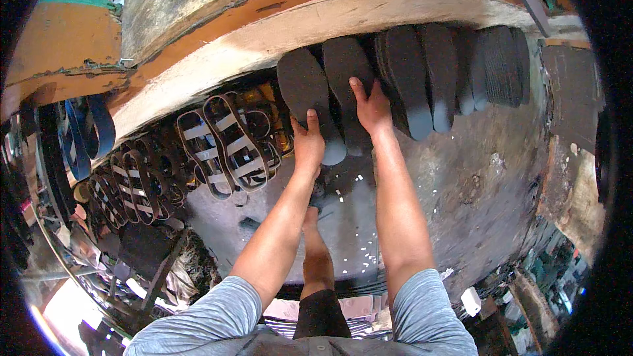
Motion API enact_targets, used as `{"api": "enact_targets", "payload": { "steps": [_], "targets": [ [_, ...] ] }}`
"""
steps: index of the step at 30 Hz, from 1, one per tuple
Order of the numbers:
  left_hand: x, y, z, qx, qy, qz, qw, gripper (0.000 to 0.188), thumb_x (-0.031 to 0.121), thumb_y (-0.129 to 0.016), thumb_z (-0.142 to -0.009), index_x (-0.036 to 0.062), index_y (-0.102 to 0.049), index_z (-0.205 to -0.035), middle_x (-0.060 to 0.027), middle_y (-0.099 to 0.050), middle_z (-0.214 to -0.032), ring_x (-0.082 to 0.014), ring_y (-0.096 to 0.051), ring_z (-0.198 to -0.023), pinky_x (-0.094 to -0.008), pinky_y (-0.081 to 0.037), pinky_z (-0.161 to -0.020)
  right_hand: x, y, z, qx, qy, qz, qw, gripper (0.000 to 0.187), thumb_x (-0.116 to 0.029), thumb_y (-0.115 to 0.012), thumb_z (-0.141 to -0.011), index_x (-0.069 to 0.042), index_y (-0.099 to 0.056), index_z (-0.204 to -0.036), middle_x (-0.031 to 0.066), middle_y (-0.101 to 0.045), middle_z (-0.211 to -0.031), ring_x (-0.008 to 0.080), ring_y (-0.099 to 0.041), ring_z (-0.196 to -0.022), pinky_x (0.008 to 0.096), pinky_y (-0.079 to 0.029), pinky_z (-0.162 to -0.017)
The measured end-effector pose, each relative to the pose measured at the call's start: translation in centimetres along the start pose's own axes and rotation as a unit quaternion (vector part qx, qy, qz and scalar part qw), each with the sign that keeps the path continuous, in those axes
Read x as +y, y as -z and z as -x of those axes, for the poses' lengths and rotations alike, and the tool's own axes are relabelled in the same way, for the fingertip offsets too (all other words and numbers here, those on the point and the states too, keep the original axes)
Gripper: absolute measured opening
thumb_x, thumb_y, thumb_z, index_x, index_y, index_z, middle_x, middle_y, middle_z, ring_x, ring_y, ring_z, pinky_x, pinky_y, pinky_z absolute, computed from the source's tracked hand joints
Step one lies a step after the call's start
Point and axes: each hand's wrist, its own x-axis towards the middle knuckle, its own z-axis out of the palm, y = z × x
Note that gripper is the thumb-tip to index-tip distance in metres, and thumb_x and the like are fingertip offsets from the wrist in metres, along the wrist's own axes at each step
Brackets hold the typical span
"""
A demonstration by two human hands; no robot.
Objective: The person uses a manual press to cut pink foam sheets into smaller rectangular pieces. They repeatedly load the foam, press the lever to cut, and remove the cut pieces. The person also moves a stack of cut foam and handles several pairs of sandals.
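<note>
Two stacks of black shoe soles lie side by side in front of me, toes pointing away. My left hand grips the near left side of the left stack, thumb on top, the other fingers mostly hidden beneath. At the outer side of the neighbouring sole stack, my right hand is closed with its thumb over the top sole. Its fingers are partly hidden at the edge. Further right, more black sole stacks stand against the pale wall base.
Left of the soles are strappy sandal uppers with pale bands, and more dark sandals beyond them. A raised ledge runs along the far side. White scraps dot the grey floor. Clutter lies at the lower right.
</note>
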Motion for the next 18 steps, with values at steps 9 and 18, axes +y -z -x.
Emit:
{"api": "enact_targets", "payload": {
  "steps": [9, 18],
  "targets": [
    [1.0, 0.9, -0.1, -0.02, -0.002, -0.006, 1.0, 0.083, 0.056, -0.044, -0.1, -0.0039, -0.023, -0.153, -0.0263, -0.046, -0.146, -0.0356, -0.045, -0.136, -0.0371, -0.034, -0.11, -0.1, 0.3, 0.0, -0.014, 0.002, 0.061, 0.998, 0.099, -0.075, -0.036, -0.092, 0.015, -0.046, -0.133, 0.0422, -0.055, -0.121, 0.0496, -0.056, -0.117, 0.051, -0.046, -0.1],
    [1.8, 11.2, 11.1, -0.169, -0.009, -0.179, 0.969, 0.065, 0.042, -0.058, -0.097, -0.0005, -0.043, -0.144, -0.0233, -0.057, -0.136, -0.0328, -0.056, -0.127, -0.039, -0.044, -0.106, 1.0, 6.3, 14.1, 0.01, -0.048, -0.011, 0.999, 0.061, -0.052, -0.056, -0.094, 0.005, -0.06, -0.116, 0.0281, -0.066, -0.111, 0.0442, -0.062, -0.106, 0.0488, -0.048, -0.089]
  ]
}}
